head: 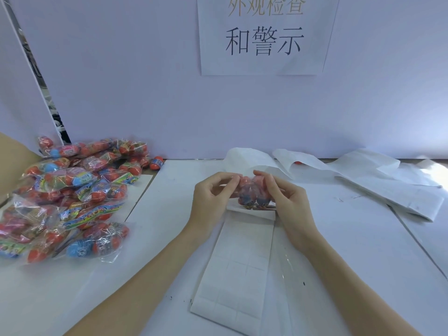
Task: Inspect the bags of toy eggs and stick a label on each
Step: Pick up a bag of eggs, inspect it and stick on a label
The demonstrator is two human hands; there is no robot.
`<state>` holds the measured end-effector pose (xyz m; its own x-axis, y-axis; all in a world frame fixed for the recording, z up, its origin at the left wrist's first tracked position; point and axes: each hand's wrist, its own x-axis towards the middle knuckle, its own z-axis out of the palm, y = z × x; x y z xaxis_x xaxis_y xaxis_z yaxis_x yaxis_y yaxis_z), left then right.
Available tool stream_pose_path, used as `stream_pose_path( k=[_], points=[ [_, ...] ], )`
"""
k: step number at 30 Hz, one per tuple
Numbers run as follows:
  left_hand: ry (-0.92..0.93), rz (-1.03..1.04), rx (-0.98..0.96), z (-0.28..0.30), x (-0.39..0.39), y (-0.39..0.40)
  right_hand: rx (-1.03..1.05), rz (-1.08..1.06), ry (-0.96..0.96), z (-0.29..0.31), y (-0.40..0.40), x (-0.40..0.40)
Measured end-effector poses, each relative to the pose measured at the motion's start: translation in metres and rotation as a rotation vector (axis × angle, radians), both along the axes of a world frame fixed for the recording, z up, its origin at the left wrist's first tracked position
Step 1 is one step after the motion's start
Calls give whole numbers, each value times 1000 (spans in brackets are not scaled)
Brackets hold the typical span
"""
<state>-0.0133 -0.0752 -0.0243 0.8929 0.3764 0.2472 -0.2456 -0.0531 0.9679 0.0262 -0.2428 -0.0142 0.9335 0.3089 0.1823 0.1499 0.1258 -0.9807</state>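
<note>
While held up between the left hand (pixel 213 197) and right hand (pixel 281 192), both pinching the bag of toy eggs (pixel 249 192), sits right over the label sheet (pixel 237 263).

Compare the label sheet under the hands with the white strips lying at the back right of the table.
The label sheet lies flat and straight, running toward the person; the white strips lie curled and rumpled along the back wall. The label sheet shows a grid of cut rectangles; the white strips show no such grid. Both are white and rest on the table.
</note>
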Motion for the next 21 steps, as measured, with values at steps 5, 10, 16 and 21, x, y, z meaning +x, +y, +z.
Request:
stream_pose_path(
  k=[5, 10, 16, 21],
  points=[
    [30, 6, -45, 0, 1, 1, 4, 8, 26, -1, 1, 1],
    [47, -5, 17, -3, 3, 0, -11, -20, 67, -3, 4, 2],
    [77, 21, 67, -11, 7, 2, -34, -83, 69, -6, 4, 5],
    [114, 102, -169, -8, 10, 9, -39, 107, 78, -7, 0, 8]
  ],
)
